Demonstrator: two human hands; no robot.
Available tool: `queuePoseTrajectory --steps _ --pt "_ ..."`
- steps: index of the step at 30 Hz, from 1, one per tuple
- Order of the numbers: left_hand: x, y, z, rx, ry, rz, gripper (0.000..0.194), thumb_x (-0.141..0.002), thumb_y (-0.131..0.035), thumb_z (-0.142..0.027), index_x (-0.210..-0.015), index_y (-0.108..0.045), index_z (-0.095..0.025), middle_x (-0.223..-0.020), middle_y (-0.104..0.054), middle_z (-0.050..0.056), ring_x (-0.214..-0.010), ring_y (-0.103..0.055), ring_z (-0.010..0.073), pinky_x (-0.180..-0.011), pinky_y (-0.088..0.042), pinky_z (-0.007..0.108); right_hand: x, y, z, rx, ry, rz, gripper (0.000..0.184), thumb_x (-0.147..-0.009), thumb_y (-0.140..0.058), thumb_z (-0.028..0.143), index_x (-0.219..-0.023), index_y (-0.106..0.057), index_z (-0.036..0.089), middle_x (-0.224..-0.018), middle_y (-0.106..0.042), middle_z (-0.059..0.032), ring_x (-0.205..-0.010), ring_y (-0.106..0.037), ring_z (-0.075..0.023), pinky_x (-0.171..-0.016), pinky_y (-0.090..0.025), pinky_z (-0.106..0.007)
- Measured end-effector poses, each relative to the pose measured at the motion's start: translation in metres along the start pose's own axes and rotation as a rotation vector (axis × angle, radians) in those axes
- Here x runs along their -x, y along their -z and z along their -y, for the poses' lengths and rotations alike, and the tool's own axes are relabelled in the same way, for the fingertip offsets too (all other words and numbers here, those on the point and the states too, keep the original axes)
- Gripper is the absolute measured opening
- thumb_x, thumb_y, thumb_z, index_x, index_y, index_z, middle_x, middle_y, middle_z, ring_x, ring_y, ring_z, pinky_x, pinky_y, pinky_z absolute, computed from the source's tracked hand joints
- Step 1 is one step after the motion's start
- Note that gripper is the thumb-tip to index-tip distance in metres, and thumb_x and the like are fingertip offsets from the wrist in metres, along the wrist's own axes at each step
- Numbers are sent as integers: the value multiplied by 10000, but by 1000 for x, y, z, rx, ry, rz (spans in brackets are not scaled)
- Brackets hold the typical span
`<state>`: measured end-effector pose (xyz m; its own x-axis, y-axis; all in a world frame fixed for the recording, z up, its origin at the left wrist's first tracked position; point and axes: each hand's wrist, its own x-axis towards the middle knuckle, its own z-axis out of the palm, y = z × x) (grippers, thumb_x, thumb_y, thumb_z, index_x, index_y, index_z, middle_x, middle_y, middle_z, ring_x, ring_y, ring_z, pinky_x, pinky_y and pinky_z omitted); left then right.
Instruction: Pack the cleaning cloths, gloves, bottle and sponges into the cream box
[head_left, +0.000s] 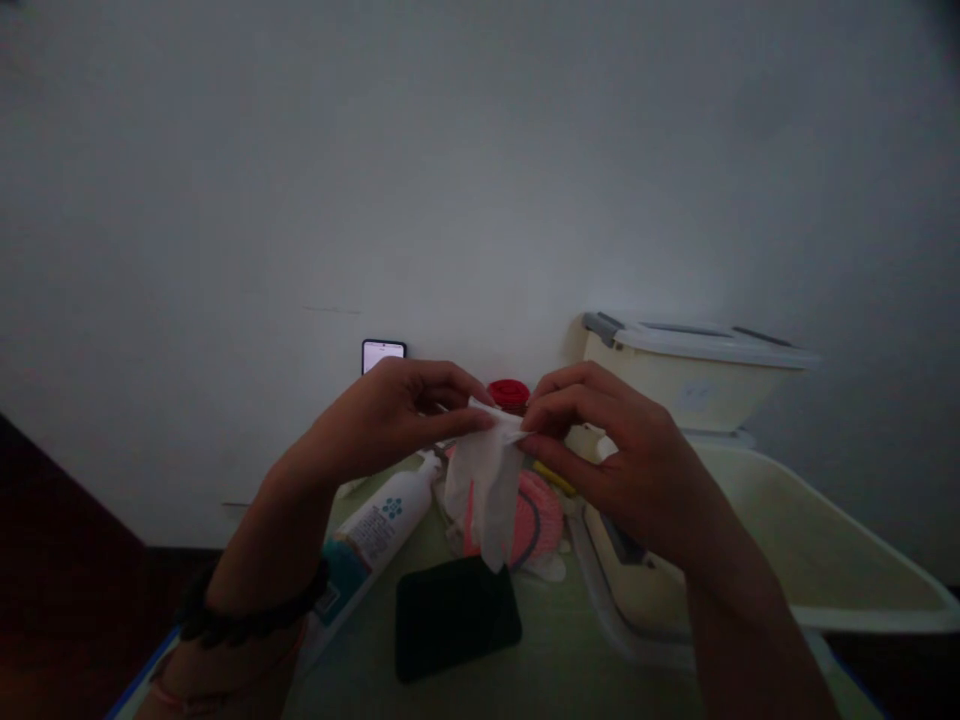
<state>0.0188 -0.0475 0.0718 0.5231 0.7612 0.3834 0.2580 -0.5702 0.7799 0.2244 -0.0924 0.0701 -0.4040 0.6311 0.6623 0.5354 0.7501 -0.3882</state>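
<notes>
Left hand (pixel 397 410) and right hand (pixel 626 435), nearly closed, are pinching a white glove (pixel 486 490) by its top edge. It is hanging lengthwise, pointing downward.

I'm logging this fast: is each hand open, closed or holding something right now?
Left hand: closed, pinching a white glove by its upper edge.
Right hand: closed, pinching the same edge.

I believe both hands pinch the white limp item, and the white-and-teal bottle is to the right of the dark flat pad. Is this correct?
Not entirely: the head view shows the white-and-teal bottle to the left of the dark flat pad. The left hand and right hand do both pinch the white limp item.
</notes>
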Motion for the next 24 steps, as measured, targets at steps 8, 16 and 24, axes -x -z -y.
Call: queuePoseTrajectory --steps 8,16,24 --pt "-1 -10 -14 -95 -92 -98 74 -740 -684 -234 -772 -690 -168 -649 -687 -36 -584 -613 66 -545 -466 117 0 -3 4 -21 4 11 75 -787 -640 151 -846 -596 168 -1019 -523 -34 -925 -532 -97 -820 -430 -220" --pt "-4 -17 -12 12 -95 -58 60 -749 -664 -182 -797 -688 -155 -730 -719 -6 -627 -646 83 -598 -504 136 -1 9 0 -83 -97 -2 88 -791 -653 234 -778 -586 178 -836 -598 6 -770 -566 -90 -703 -438 -218" --pt "-4 -20 -10 19 -109 103 285 -789 -593 -120 -1044 -689 -203 -877 -748 29 -792 -686 134 -714 -523 180 0 15 2 -129 -156 28 118 -786 -658 241 -737 -568 183 -811 -604 12 -777 -575 -103 -702 -447 -226"
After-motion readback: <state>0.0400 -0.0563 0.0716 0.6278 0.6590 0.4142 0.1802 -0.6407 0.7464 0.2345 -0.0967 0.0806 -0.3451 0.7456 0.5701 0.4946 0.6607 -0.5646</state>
